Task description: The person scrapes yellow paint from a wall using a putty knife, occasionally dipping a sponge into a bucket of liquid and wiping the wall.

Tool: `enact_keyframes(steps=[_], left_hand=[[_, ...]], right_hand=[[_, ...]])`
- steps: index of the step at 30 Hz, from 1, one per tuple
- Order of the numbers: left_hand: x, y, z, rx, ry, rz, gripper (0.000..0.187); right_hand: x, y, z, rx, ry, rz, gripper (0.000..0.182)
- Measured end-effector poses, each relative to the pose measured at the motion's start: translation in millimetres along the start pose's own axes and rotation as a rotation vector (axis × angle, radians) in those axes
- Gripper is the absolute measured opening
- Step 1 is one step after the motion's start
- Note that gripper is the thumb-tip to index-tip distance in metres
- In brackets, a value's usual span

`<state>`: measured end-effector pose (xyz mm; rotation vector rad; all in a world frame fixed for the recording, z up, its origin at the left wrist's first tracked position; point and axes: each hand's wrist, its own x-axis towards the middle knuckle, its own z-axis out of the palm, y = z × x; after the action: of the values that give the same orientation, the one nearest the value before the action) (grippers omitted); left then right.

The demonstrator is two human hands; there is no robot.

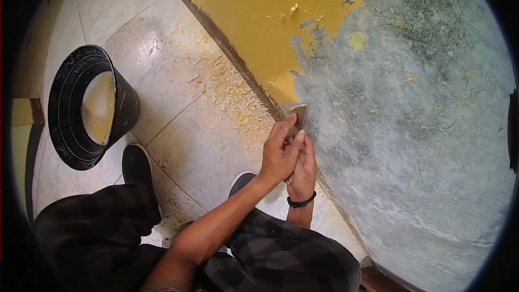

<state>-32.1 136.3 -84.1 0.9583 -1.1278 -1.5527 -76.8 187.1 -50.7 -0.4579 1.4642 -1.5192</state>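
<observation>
Both my hands are closed round a scraper (pixel 300 115), whose flat metal blade points up the wall. My left hand (pixel 278 154) reaches in from the lower left, fingers pressed near the blade. Beside it, my right hand (pixel 305 176), with a black band on the wrist, wraps the handle, which is mostly hidden. The blade's tip lies at the lower border of the yellow paint (pixel 238 16), where bare grey wall (pixel 389 140) begins. Ragged paint edges and loose flakes show higher up.
A black bucket (pixel 127 103) with yellowish-white contents stands on the tiled floor (pixel 181 124) at left. Paint shavings (pixel 232 94) lie thick along the brown wall base. My dark shoe (pixel 138 167) is near the bucket, and my bent knees fill the lower part.
</observation>
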Motion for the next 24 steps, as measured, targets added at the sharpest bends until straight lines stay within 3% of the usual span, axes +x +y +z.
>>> enact_keyframes(steps=[2, 4, 9, 11, 12, 15, 18, 19, 22, 24], left_hand=[[-4.1, 6.7, 2.5, 0.014, -0.010, -0.041, 0.039], [-0.2, 9.4, 4.2, -0.055, -0.006, -0.067, 0.039], [8.1, 20.8, 0.4, -0.089, 0.045, -0.206, 0.038], [1.9, 11.3, 3.9, 0.015, 0.029, -0.054, 0.037], [7.0, 14.8, 1.2, 0.020, 0.034, -0.051, 0.037], [12.8, 18.9, -1.2, 0.061, -0.016, -0.133, 0.036], [11.5, 31.7, -1.8, -0.018, -0.031, -0.214, 0.036], [18.3, 30.3, -1.8, -0.016, -0.028, -0.198, 0.036], [22.2, 23.0, 1.1, 0.081, 0.055, -0.125, 0.032], [20.1, 24.6, -0.4, 0.053, 0.090, -0.208, 0.028]], right_hand=[[-1.2, 4.8, -4.8, -0.012, 0.041, -0.064, 0.045], [1.5, -0.7, -7.2, -0.076, 0.009, -0.053, 0.032], [5.5, -11.4, 3.7, -0.114, 0.019, 0.074, 0.029], [2.1, -3.9, 13.9, -0.165, 0.172, -0.147, 0.027], [5.0, -7.0, 17.1, -0.161, 0.165, -0.147, 0.027], [6.5, -18.6, 17.1, -0.107, 0.114, 0.015, 0.023], [-1.9, -24.8, 22.2, -0.141, 0.141, 0.040, 0.025], [2.3, -15.6, 25.6, -0.098, 0.227, -0.044, 0.027], [16.1, -14.9, 26.8, -0.077, 0.177, -0.002, 0.029], [13.1, -21.9, 19.4, -0.120, 0.124, 0.122, 0.029]])
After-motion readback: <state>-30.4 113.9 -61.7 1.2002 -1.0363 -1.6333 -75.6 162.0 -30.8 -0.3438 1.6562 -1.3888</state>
